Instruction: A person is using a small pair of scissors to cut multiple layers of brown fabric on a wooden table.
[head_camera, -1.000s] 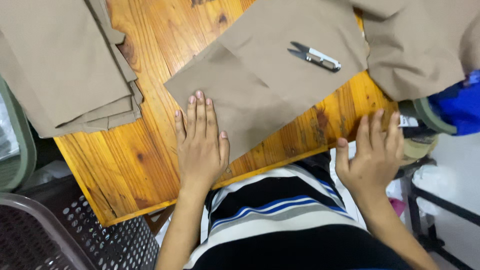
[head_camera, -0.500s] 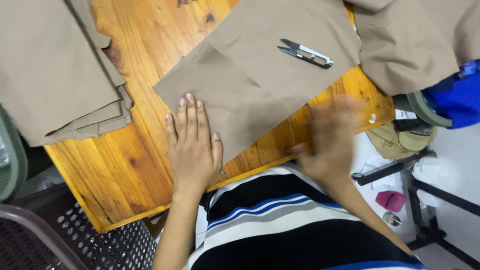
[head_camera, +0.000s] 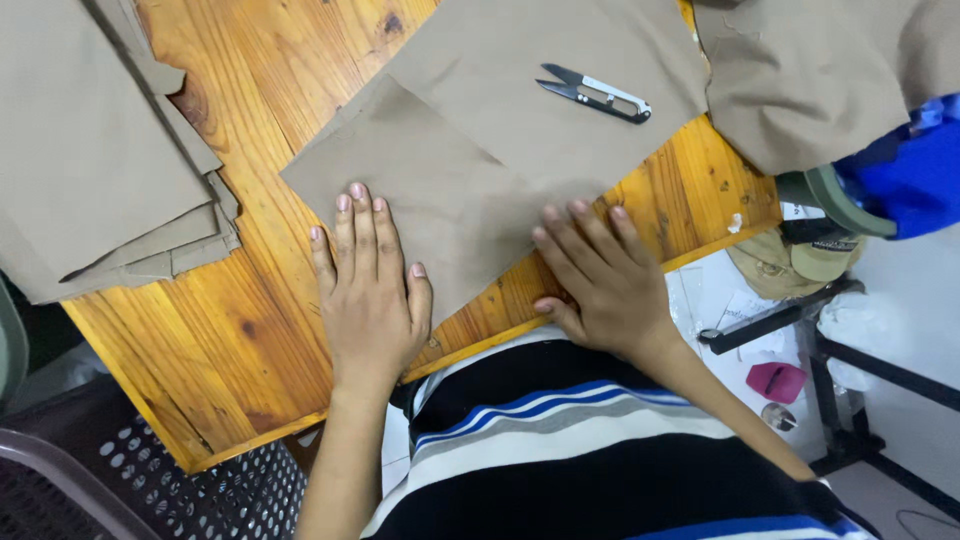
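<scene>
While both sets of fingers lie spread and flat, gripping nothing, the left hand (head_camera: 370, 290) and right hand (head_camera: 600, 280) press the near edge of a tan fabric piece (head_camera: 500, 150) on the wooden tabletop (head_camera: 230, 330). Thread snips (head_camera: 595, 93) rest on that fabric farther away; stacked tan fabric (head_camera: 90, 160) lies well left.

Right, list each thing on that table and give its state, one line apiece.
Left hand: flat, fingers spread, on the cloth's corner.
Right hand: flat, pressing the cloth's near edge.
Tan cloth piece: spread flat on the wooden table.
Thread snips: lying on the cloth, untouched.
Cloth stack: piled, edges uneven.
</scene>
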